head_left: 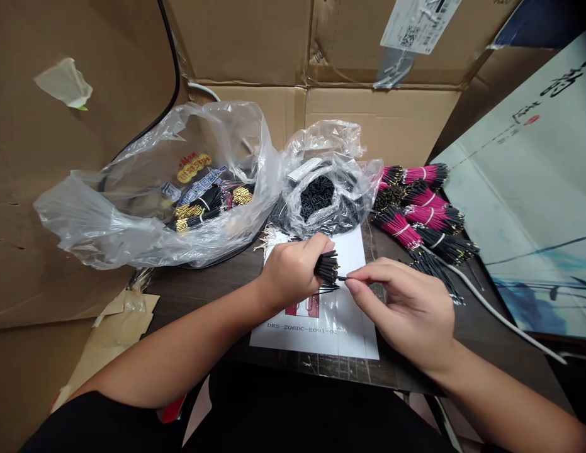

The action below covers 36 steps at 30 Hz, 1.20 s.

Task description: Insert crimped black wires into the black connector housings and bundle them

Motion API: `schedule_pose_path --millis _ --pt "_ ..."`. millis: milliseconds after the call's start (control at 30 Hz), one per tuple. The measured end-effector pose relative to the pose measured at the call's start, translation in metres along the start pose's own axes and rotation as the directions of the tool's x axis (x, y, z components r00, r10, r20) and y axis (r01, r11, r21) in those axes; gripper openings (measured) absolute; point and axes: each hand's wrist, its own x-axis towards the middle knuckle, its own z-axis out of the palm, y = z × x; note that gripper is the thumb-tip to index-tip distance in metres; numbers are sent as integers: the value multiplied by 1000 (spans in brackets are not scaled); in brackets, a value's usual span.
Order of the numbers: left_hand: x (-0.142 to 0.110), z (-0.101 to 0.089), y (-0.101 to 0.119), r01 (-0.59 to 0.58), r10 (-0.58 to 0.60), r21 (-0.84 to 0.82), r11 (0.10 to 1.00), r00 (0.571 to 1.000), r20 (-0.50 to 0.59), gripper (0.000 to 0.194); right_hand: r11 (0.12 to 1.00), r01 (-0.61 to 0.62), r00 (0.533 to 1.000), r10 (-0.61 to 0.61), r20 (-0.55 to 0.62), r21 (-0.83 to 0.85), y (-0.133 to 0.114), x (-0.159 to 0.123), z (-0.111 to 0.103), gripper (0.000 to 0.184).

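A bundle of thin black wires (pixel 326 267) is held over the printed sheet (pixel 359 343), gripped in the curled left hand (pixel 290 267) with its dark ends fanned toward the right. A slim black piece (pixel 342 278) is pinched between the thumb and forefinger of the right hand (pixel 410 308), its tip brought against or just beside those ends; whether it is seated on one of them cannot be told. For good work, the piece is best kept in line with the wire it meets, the bundle held firmly but not crushed, and the neighbouring ends left unsnagged. Just beyond the hands, an open clear bag (pixel 356 211) of small black tubes (pixel 317 196) is placed within easy reach, though its crumpled rim could be caught by a knuckle. Room is narrowed on the right, where pink and black wire bundles (pixel 429 217) are heaped and a white cable (pixel 503 309) is laid across the dark table (pixel 193 297). The left is taken up by a large clear bag (pixel 108 220), the back is bounded by cardboard (pixel 377 116), and the freest movement is judged to be offered toward the near table edge
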Motion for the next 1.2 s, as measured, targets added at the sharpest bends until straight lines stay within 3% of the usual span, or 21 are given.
schedule_pose_path --millis 400,733,1200 --pt "1 0 1 -35 40 156 987 999 -25 18 999 20 1000 -20 10 -31 -1 -1 -2 21" --pt "0 1 0 -64 74 197 978 996 -43 18 961 205 978 -197 65 -183 -5 -3 -3 24" --pt "0 0 0 -66 83 212 975 994 -73 21 966 166 986 -160 45 -197 -3 -5 -5 24"
